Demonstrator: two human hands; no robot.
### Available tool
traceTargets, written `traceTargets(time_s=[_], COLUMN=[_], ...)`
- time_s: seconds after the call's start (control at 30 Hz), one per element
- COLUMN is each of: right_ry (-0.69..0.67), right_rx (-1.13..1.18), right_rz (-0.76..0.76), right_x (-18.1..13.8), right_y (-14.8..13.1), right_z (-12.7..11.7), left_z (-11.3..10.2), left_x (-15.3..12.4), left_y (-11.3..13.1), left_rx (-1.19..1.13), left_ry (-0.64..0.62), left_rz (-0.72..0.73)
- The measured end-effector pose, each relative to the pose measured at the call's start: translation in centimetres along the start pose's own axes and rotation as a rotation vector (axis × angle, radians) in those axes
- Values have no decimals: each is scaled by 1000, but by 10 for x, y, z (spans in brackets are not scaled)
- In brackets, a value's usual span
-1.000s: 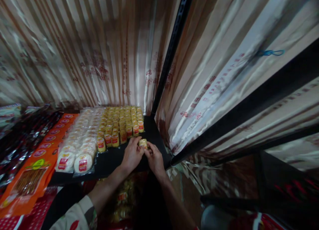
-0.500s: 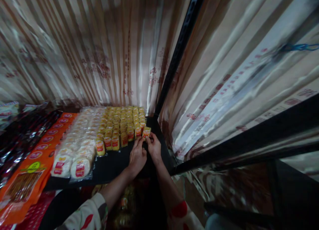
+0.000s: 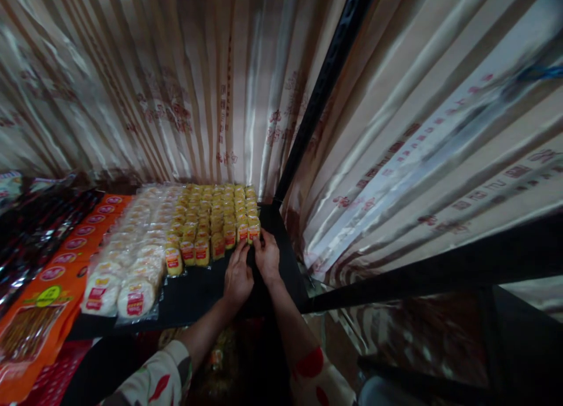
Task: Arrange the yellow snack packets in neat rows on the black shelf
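A small yellow wrapped cake (image 3: 254, 232) with a red label stands upright at the front of the rightmost row. My right hand (image 3: 267, 258) is at its right side, thumb and fingertips closed at its edge. My left hand (image 3: 238, 277) reaches to the lower front of the same row end, fingers stretched out and the thumb apart, fingertips near the base of the cakes. Where exactly the left fingertips touch is hard to see. Several rows of like yellow cakes (image 3: 202, 250) stand to the left on the black shelf (image 3: 193, 291).
Left of the yellow cakes lie rows of white round wrapped cakes (image 3: 137, 297), then orange snack bags (image 3: 65, 277) and dark shiny packets (image 3: 39, 224). A black metal post (image 3: 323, 89) rises at the shelf's back right corner. Printed plastic sheeting (image 3: 189, 101) hangs behind.
The yellow cake, tilted and raised between my hands before, now stands level at the row's front. Both hands have shifted slightly, and the view has moved a little.
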State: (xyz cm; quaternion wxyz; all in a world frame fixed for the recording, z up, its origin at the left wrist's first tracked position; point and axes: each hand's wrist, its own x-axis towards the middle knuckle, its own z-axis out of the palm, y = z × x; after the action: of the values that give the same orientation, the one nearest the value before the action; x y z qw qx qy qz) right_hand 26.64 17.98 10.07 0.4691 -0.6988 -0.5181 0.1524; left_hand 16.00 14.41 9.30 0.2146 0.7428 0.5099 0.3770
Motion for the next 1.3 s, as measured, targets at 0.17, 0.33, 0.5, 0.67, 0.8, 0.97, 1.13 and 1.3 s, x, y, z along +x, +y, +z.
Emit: traceTargets(time_s=[0.17, 0.33, 0.5, 0.67, 0.8, 0.97, 1.13, 1.3], right_ry=[-20, -40, -73, -96, -79, -89, -60, -39], right_rx=[-71, -108, -60, 3, 58, 183, 291, 454], right_rz=[-42, -28, 131, 121, 48, 26, 146, 196], right_x=[-3, -5, -3, -3, -5, -4, 1, 2], right_y=[-4, -5, -3, -2, 2, 10, 8, 0], right_z=[3, 2, -3, -5, -4, -2, -9, -5], left_z=[2, 0, 0, 4, 9, 13, 15, 17], left_x=[-3, -2, 1, 6, 8, 8, 6, 5], left_y=[-1, 10, 20, 19, 17, 17, 16, 16], left_rx=[-29, -99, -81, -81, -71, -107, -181, -175], left_ry=[25, 84, 16, -36, -47, -6, 45, 47], left_rz=[76, 87, 86, 40, 23, -10, -15, 15])
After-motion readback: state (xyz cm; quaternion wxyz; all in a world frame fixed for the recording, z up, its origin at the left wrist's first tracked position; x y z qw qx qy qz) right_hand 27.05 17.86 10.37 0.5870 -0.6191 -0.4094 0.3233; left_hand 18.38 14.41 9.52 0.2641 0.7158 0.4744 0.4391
